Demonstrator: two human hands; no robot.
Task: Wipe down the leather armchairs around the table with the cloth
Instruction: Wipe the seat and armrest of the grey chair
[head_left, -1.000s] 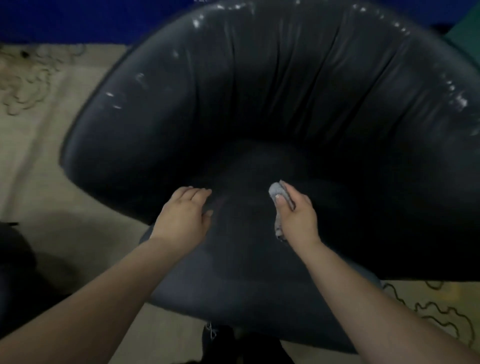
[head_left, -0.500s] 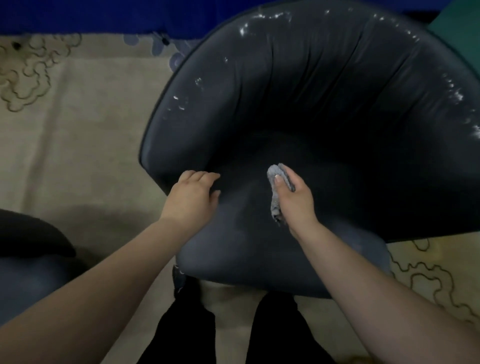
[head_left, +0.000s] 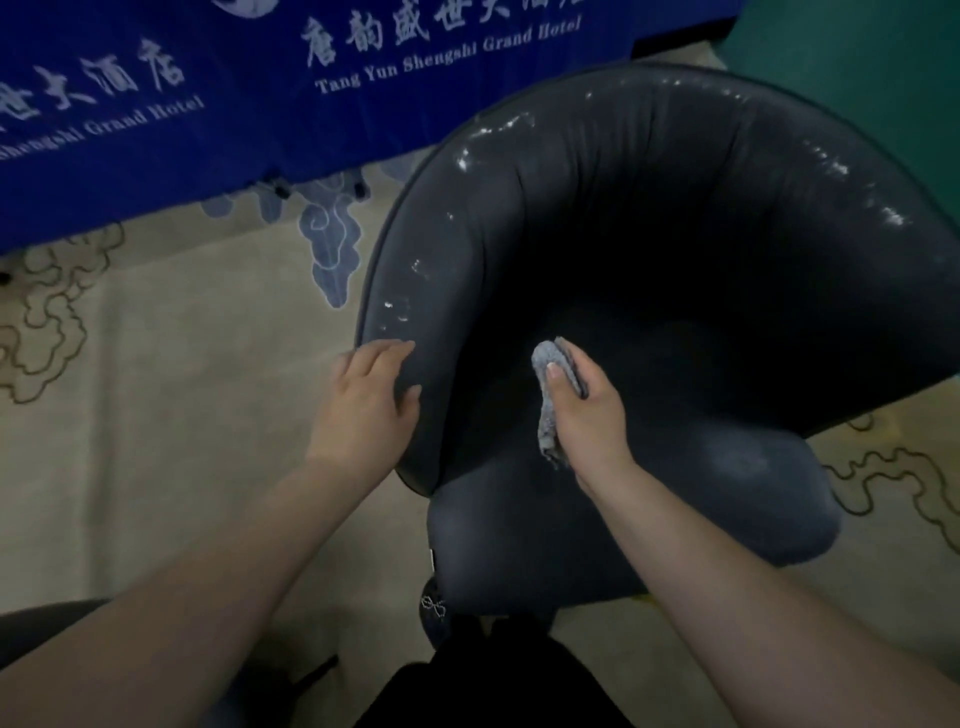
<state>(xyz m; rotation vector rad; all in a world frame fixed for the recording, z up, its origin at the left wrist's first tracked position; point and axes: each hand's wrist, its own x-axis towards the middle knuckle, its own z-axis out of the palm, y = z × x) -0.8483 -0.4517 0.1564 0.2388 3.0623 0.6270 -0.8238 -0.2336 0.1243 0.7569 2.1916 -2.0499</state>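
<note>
The soft, light cloth (head_left: 551, 395) sits bunched in the right hand's (head_left: 589, 415) curled fingers, while the left hand (head_left: 366, 410) rests near-straight fingers on the armchair's (head_left: 649, 218) likely slick, heavy arm.

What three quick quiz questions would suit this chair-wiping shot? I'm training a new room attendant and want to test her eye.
1. Which hand holds the grey cloth?
2. True or false: the left hand rests on the armchair's side rim.
3. What hangs behind the chair: A) a blue hotel-branded table drape, B) a red curtain?

Key: 1. The right hand. 2. True. 3. A.
</note>
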